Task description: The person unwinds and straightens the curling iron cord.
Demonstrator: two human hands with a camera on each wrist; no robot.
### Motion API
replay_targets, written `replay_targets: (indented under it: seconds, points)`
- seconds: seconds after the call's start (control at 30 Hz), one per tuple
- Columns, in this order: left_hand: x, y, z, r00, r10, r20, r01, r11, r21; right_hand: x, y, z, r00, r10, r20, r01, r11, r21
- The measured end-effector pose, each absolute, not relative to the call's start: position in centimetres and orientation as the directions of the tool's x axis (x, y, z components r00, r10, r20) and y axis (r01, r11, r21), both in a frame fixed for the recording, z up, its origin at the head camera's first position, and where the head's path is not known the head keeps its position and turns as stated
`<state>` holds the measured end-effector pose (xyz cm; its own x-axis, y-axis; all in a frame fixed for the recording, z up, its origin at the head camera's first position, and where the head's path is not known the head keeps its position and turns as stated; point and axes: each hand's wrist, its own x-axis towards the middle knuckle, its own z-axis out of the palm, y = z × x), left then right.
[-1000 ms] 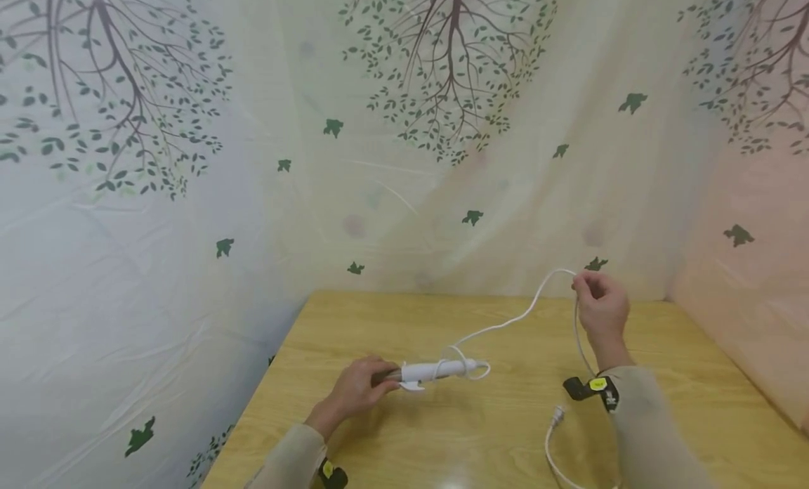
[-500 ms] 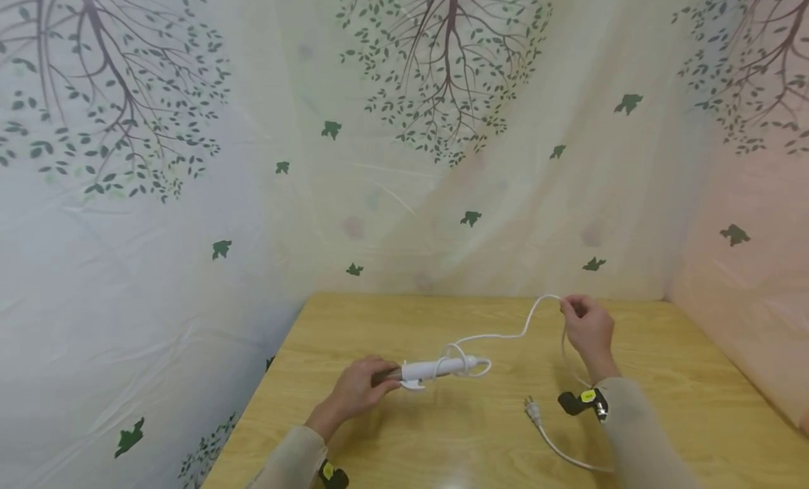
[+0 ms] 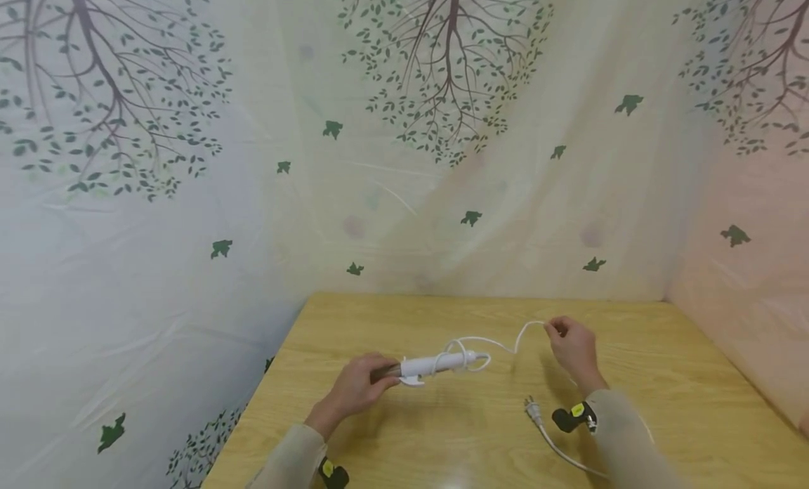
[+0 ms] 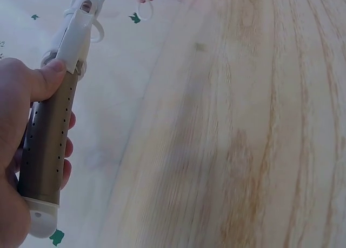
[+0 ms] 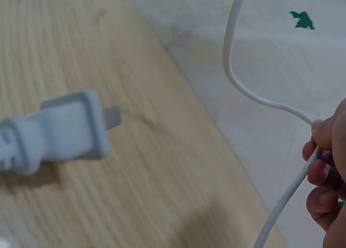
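A curling iron (image 3: pixel 436 364) with a white handle and a brown perforated barrel (image 4: pixel 50 134) is held above the table by my left hand (image 3: pixel 357 387). That hand wraps round the barrel, its thumb near the white clamp lever (image 4: pixel 75 42). White cord (image 3: pixel 487 340) loops round the handle and runs right to my right hand (image 3: pixel 574 352), which pinches it between thumb and fingertips. From the pinch the cord (image 5: pixel 286 196) hangs down past the wrist. Its two-prong plug (image 5: pixel 70 126) lies on the table, left of the right forearm.
The wooden table (image 3: pixel 442 433) has its far edge against a hanging sheet (image 3: pixel 404 229) printed with trees and green birds. More sheeting (image 3: pixel 746 285) borders the right side. A black wrist camera (image 3: pixel 571 416) sits on the right sleeve.
My right hand has come down and left with the pinched cord, so the cord to the handle hangs slacker. The plug has shifted left on the table. The left hand stays nearly still.
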<state>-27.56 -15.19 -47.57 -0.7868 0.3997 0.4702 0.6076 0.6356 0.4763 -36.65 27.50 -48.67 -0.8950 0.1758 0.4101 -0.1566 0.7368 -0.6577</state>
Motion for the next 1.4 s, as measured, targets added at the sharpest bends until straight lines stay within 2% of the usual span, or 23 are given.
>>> replay_targets:
  seconds: [0.37, 0.83, 1.1, 1.4]
  points:
    - [-27.6, -15.2, -47.3, -0.794, 0.396, 0.461, 0.602, 0.623, 0.5, -35.3, 27.8, -51.4, -0.95, 0.085, 0.3, -0.14, 0.743, -0.654]
    - [-28.3, -15.5, -46.9, -0.781, 0.361, 0.509, 0.605, 0.637, 0.477, -33.2, 28.2, -53.4, -0.982, 0.01, 0.187, -0.115, 0.755, -0.646]
    - [-28.7, -15.6, -46.1, -0.78, 0.356, 0.514, 0.603, 0.647, 0.467, -32.8, 28.0, -53.5, -0.96, -0.114, 0.257, -0.241, 0.803, -0.545]
    - [-29.1, -15.5, -46.0, -0.793, 0.336, 0.508, 0.58, 0.671, 0.462, -32.5, 27.9, -53.5, -0.953, -0.166, 0.253, -0.281, 0.794, -0.539]
